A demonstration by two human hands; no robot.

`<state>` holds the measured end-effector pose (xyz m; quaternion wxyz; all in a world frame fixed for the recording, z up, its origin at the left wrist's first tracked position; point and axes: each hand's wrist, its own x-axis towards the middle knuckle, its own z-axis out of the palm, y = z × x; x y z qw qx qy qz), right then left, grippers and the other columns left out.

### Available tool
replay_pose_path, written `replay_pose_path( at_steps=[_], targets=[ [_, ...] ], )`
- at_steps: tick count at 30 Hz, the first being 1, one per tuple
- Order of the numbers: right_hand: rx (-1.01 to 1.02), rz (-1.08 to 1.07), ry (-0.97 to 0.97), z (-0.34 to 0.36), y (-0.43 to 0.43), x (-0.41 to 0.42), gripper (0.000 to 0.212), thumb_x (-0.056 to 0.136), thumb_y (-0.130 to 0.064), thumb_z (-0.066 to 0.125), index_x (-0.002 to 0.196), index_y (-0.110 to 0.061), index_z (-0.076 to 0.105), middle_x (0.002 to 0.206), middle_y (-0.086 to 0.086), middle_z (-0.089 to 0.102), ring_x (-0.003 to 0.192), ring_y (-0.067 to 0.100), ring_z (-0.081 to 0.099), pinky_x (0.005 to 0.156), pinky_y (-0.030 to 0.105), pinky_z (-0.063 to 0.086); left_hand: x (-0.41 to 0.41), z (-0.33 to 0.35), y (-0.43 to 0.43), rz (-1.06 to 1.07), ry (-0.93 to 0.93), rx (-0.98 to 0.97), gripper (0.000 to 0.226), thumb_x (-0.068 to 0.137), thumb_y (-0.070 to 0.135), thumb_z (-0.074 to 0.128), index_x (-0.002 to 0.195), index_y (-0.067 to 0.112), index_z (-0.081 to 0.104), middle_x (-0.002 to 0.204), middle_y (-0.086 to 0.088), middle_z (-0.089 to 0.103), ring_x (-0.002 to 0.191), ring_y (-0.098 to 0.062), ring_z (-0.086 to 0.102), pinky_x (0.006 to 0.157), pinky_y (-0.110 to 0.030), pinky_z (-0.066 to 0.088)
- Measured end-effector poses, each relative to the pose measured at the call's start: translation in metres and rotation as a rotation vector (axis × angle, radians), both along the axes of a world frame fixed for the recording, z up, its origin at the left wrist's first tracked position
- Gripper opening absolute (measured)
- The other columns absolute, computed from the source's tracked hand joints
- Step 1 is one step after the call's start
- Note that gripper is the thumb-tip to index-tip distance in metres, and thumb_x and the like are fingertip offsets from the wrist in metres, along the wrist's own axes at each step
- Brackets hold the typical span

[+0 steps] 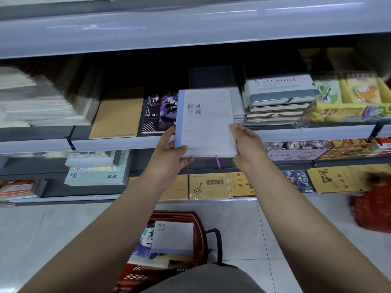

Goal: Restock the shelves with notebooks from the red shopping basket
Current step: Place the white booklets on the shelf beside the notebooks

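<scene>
Both forearms reach up from the bottom edge. The left hand (169,153) grips the pale blue notebook (205,121) at its lower left corner, thumb on the cover; the right hand (246,144) cups its right edge, fingers hidden behind. It lies over the front edge of the middle shelf (118,142), beside a purple-covered notebook (159,112). Below, the red shopping basket (197,233) is partly hidden by the person's grey clothing; its remaining notebooks (172,237) are blurred.

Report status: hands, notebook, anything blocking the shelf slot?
Left hand and right hand both grip the notebook. Held at shelf edge. Slot behind looks free. Basket still stocked.
</scene>
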<state>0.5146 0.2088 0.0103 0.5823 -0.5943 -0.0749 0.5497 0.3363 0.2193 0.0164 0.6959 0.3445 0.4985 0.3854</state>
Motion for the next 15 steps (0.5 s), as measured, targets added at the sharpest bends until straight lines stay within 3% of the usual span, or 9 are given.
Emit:
replay_pose_path(
  at_steps=[3, 6, 10, 15],
  targets=[
    [0.063, 0.058, 0.137, 0.0, -0.002, 0.006, 0.026, 0.101, -0.026, 0.051, 0.119, -0.011, 0.061, 0.116, 0.008, 0.07, 0.106, 0.024, 0.066, 0.084, 0.038, 0.058, 0.008, -0.003, 0.005, 0.053, -0.031, -0.017, 0.061, 0.093, -0.014, 0.047, 0.141, 0.023, 0.042, 0.133, -0.012, 0.051, 0.118, -0.034, 0.055, 0.065, -0.027, 0.056],
    [0.014, 0.17, 0.11, -0.001, -0.008, 0.005, 0.025, 0.097, -0.036, 0.055, 0.109, -0.015, 0.061, 0.095, 0.004, 0.07, 0.079, 0.019, 0.067, 0.067, 0.032, 0.057, 0.017, -0.003, 0.013, 0.069, -0.039, 0.016, 0.055, 0.093, -0.014, 0.044, 0.136, 0.02, 0.045, 0.124, -0.009, 0.057, 0.112, -0.031, 0.058, 0.067, -0.028, 0.057],
    [-0.06, 0.277, 0.041, -0.005, -0.012, 0.002, 0.025, 0.094, -0.038, 0.06, 0.09, -0.013, 0.061, 0.064, -0.002, 0.056, 0.052, 0.011, 0.054, 0.058, 0.029, 0.053, 0.029, -0.001, 0.031, 0.074, 0.003, 0.086, 0.046, 0.096, -0.009, 0.046, 0.136, 0.015, 0.047, 0.114, -0.002, 0.061, 0.105, -0.021, 0.062, 0.073, -0.027, 0.057],
    [0.072, 0.147, 0.11, 0.002, 0.002, 0.007, 0.015, 0.095, -0.016, 0.061, 0.082, -0.009, 0.064, 0.068, -0.001, 0.065, 0.06, 0.007, 0.061, 0.057, 0.019, 0.053, 0.037, -0.004, 0.045, -0.064, 0.26, 0.25, 0.052, 0.089, -0.004, 0.061, 0.133, 0.021, 0.05, 0.119, 0.004, 0.067, 0.101, -0.011, 0.062, 0.063, -0.015, 0.047]
  ],
)
